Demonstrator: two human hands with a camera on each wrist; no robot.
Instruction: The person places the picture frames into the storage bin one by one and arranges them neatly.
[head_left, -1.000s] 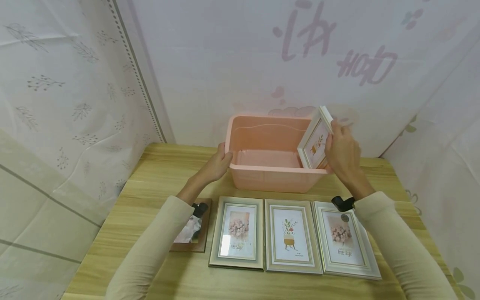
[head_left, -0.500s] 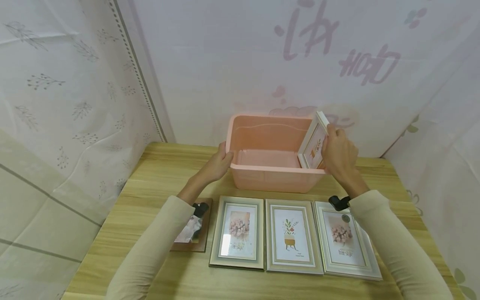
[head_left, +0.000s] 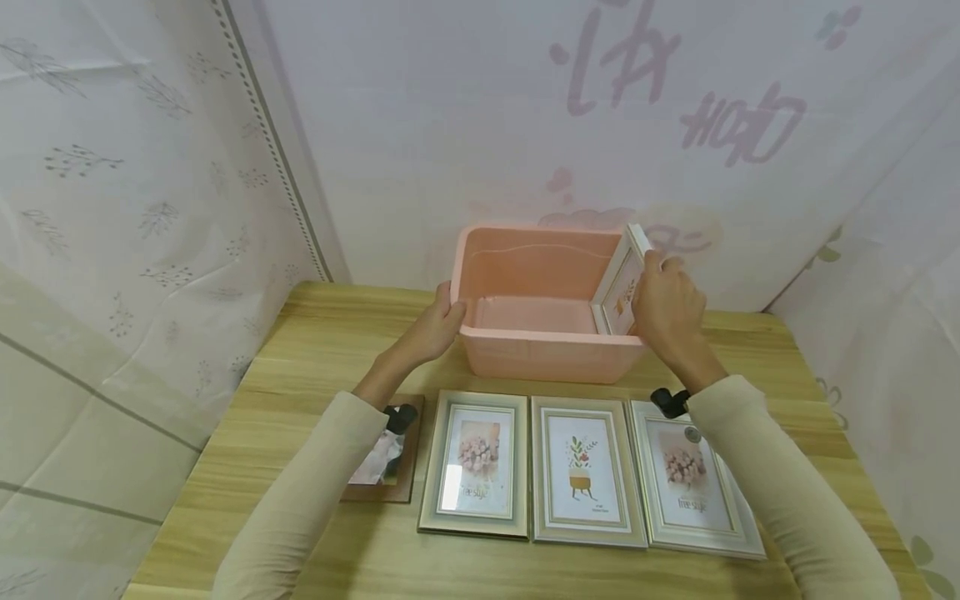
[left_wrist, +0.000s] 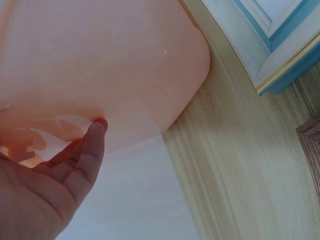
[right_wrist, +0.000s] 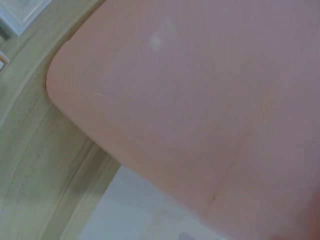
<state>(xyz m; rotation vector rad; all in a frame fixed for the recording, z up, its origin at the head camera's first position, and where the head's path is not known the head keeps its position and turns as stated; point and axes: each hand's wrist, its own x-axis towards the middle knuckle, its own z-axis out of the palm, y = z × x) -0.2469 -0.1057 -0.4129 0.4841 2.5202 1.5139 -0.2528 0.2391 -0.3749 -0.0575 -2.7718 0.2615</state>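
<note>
A pink plastic bin stands at the back of the wooden table, its wall also filling much of the left wrist view. My left hand grips the bin's left rim, thumb over the near side. In the bin's right end leans a white picture frame with a plant picture, its top above the rim. My right hand holds this frame by its right edge, partly covering it. Only the bin's outer wall shows clearly in the right wrist view; the fingers are hidden there.
Before the bin lie a brown photo frame, partly under my left forearm, a gold-edged frame, a plant-picture frame and a silvery flower-picture frame. A printed curtain hangs right behind the table.
The white picture frame has gone lower and a little left into the bin's right end, my right hand moving left and down with it. My left hand stays on the rim.
</note>
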